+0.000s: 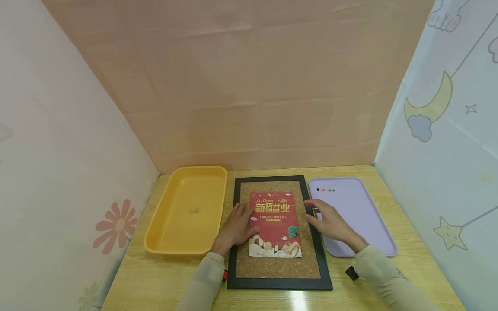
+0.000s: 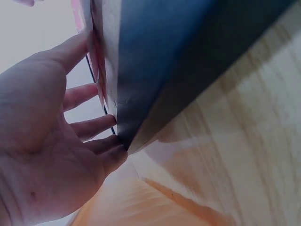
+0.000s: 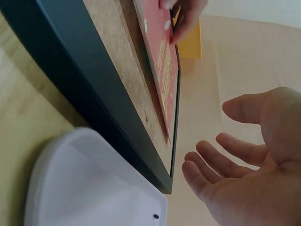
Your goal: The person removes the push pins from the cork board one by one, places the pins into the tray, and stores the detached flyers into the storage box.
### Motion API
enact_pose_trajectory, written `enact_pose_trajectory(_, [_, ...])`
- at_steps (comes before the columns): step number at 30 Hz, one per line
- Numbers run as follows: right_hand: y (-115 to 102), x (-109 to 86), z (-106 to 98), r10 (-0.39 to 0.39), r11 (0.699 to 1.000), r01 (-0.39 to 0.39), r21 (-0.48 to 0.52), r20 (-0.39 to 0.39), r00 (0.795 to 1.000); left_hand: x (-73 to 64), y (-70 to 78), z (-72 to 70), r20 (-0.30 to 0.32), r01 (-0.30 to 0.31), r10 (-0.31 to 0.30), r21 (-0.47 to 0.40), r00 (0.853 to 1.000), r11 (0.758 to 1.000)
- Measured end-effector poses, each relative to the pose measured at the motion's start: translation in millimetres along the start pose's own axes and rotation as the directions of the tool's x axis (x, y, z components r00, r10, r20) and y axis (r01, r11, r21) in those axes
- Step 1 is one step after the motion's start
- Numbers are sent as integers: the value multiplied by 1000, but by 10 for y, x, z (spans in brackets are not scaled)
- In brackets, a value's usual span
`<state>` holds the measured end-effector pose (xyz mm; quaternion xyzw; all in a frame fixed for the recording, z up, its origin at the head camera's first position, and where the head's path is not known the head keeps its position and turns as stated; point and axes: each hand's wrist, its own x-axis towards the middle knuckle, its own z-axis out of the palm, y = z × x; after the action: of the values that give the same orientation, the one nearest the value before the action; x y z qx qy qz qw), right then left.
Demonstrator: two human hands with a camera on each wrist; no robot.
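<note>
A red poster with gold lettering lies on a black-framed cork board. My left hand rests at the poster's left side, its thumb and fingertips touching the sheet. The left wrist view shows those fingers loosely extended along the board's edge. Over the board's right frame, my right hand hovers with nothing in it; its fingers are loosely bent and apart from the poster. Close by it is a lilac tray holding several tiny coloured pieces, too small to identify, including a black one.
A yellow tray stands left of the cork board on the wooden table. Patterned side walls and a tan back wall enclose the table. A black item is at the right wrist.
</note>
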<state>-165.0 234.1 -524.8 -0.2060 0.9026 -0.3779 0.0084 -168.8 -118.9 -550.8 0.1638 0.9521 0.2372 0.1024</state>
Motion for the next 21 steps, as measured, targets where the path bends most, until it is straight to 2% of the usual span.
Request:
enact_pose_trajectory(5, [-25,5,83,8,1000,-9,19,26,1000,6,-17,-11,-14,-18,17,-35,1000,999])
enact_pose_trajectory(13, [-25,34,171,72,991,-82,106,96,993,-6,2,-34,-51,-25,21,-95,998,995])
enact_pose_trajectory(21, [-53,93,248,146,980,-157,121,97,985,-15,15,-47,-108,-24,1,-210,994,977])
